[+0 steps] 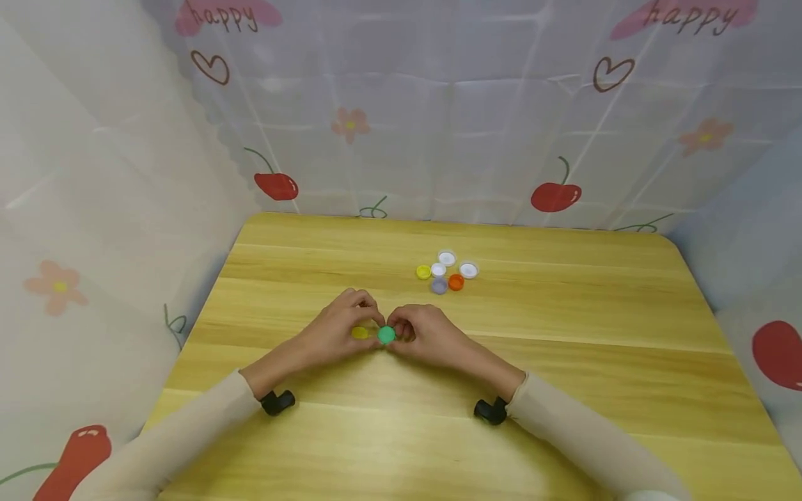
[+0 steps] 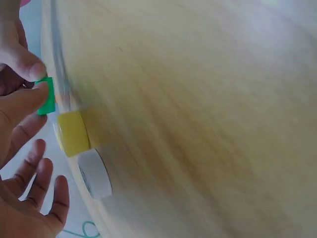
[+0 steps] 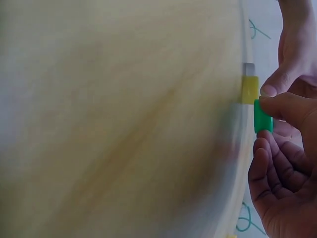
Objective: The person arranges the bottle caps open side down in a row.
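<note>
1. Head view: the left hand [image 1: 338, 330] and right hand [image 1: 434, 337] meet above the wooden table [image 1: 401, 438]; both pinch one green cap [image 1: 386, 335], fingertips narrow on it. A yellow piece [image 1: 360, 332] shows just beside it, by the left fingers.
2. Head view, beyond the hands: three white caps [image 1: 447, 258], a yellow cap [image 1: 423, 272], an orange cap [image 1: 456, 282] and a grey cap [image 1: 439, 285], grouped close.
3. Left wrist view: left thumb and finger grip the green cap; the other fingers spread apart. A white piece [image 2: 95, 173] stands by the yellow one.
4. Right wrist view: right thumb above the green cap, fingertip below; remaining fingers curl loosely.
</note>
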A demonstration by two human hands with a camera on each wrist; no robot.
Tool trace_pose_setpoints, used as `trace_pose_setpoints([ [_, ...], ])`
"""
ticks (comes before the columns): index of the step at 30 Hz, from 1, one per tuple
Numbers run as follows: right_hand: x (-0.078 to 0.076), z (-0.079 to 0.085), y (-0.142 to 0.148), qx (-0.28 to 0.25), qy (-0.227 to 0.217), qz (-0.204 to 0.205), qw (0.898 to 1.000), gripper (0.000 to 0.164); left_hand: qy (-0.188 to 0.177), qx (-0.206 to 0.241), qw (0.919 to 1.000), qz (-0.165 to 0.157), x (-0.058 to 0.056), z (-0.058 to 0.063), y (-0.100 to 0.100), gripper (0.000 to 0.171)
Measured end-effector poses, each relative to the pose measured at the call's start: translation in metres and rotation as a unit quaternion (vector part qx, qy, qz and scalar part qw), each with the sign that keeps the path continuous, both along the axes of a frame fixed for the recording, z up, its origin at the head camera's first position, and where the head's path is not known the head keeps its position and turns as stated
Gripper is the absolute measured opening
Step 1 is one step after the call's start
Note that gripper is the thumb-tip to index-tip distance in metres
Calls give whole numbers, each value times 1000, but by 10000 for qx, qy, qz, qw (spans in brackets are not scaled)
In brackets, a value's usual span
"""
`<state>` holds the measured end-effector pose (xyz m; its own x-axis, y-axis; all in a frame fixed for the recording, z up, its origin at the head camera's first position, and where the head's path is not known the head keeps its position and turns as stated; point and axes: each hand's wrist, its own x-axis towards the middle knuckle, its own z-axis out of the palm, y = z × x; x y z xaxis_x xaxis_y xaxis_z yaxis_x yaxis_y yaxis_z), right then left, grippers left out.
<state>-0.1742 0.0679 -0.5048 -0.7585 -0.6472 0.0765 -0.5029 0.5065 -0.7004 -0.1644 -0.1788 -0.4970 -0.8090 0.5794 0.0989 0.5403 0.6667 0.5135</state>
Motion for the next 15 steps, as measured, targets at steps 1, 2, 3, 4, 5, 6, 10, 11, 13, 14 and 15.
trace_pose_setpoints([
  [1, -1, -1, -3, 44, -21, 12, 10000, 17, -23, -37, 10000, 17, -1, -1, -2, 21],
  [2, -2, -2, -5, 81, -39, 24, 10000, 17, -29, -75, 10000, 29, -1, -1, -3, 21],
  [3, -3, -2, -8, 119, -62, 28, 9999, 17, -35, -119, 9999, 35, -1, -1, -4, 20],
  [4, -3, -3, -9, 158, -79, 18, 9998, 17, -60, -153, 9999, 33, -1, -1, -4, 20],
  [5, -4, -4, -11, 203, -85, 3, 9998, 18, -68, -189, 9998, 26, -1, -2, -5, 21],
  [6, -4, -4, -12, 243, -86, -12, 9997, 18, -87, -214, 9997, 29, -2, -2, -5, 21],
  [10, -6, -5, -14, 275, -113, -41, 9996, 19, -133, -269, 9995, 77, -2, -3, -6, 21],
  [11, -6, -6, -14, 266, -128, -34, 9996, 19, -145, -276, 9995, 85, -2, -4, -6, 21],
  [13, -6, -5, -15, 240, -168, -30, 9996, 19, -158, -286, 9994, 100, -2, -4, -6, 21],
  [14, -6, -5, -15, 230, -188, -38, 9996, 19, -164, -290, 9994, 100, -2, -5, -6, 21],
  [15, -6, -6, -15, 226, -212, -50, 9995, 19, -172, -300, 9994, 100, -2, -5, -6, 20],
])
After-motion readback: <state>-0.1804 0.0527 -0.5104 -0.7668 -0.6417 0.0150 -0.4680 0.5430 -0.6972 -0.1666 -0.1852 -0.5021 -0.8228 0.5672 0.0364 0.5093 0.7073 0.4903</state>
